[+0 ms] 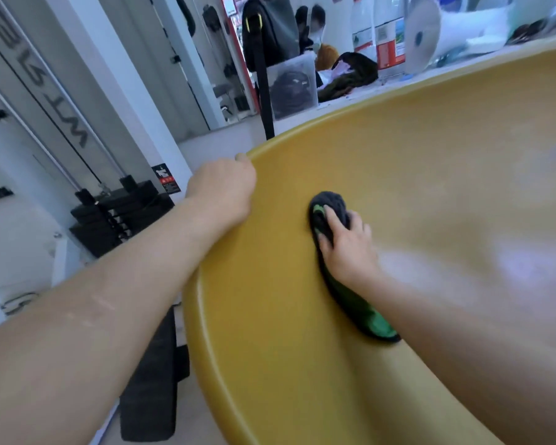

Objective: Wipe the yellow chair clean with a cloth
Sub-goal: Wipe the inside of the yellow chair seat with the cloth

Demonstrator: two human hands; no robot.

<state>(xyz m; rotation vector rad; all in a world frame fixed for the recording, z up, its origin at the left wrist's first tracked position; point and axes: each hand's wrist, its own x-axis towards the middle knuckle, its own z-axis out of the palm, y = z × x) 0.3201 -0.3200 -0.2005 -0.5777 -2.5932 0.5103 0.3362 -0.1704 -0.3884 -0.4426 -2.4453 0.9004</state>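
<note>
The yellow chair (414,175) fills the right half of the head view, its smooth curved shell facing me. My left hand (222,191) grips the chair's left rim, fingers curled over the edge and hidden behind it. My right hand (347,245) presses a dark grey and green cloth (329,208) flat against the shell, fingers spread on top of it. A green part of the cloth trails under my right wrist and forearm.
A black weight stack (116,216) with cables stands on the floor at the left. A black bench pad (151,390) lies below the chair's rim. Behind the chair a counter holds a clear box (291,86), a black bag (267,30) and bottles (385,36).
</note>
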